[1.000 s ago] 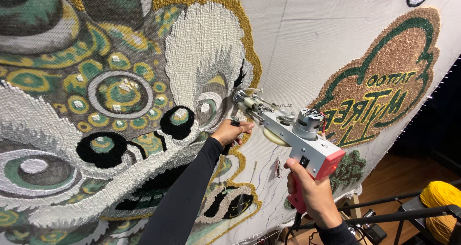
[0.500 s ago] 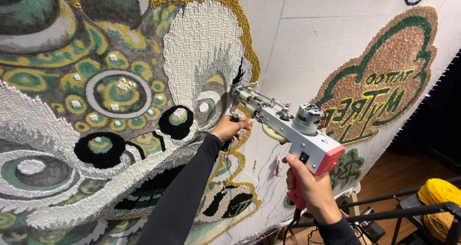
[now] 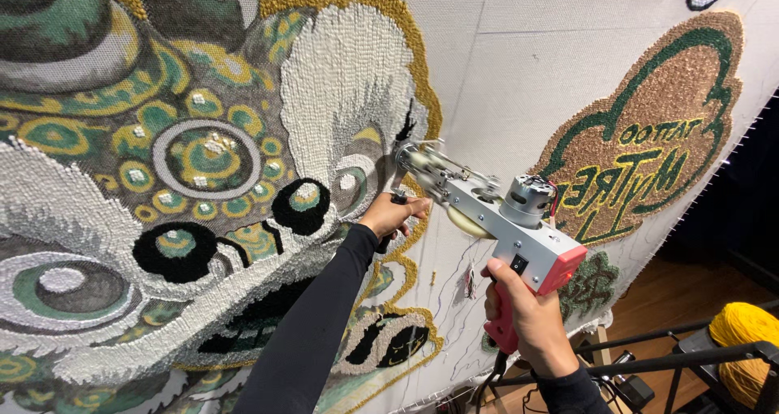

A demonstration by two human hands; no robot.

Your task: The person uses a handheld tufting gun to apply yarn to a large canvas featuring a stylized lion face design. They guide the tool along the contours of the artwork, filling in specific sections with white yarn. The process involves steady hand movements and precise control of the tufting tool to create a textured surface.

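Against the tufted cloth (image 3: pixel 519 65), tufting gun (image 3: pixel 487 207) in both hands: left hand (image 3: pixel 391 215), right hand (image 3: pixel 527 321)

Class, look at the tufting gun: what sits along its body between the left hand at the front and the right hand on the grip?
In the head view, between the left hand and right hand lies the tufting gun's silver body, carrying a round grey motor.

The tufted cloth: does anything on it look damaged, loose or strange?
Nothing looks damaged. Loose yarn ends hang from the bare cloth below the tufting gun, and the lettering on the brown patch reads mirrored, so this seems the back side.
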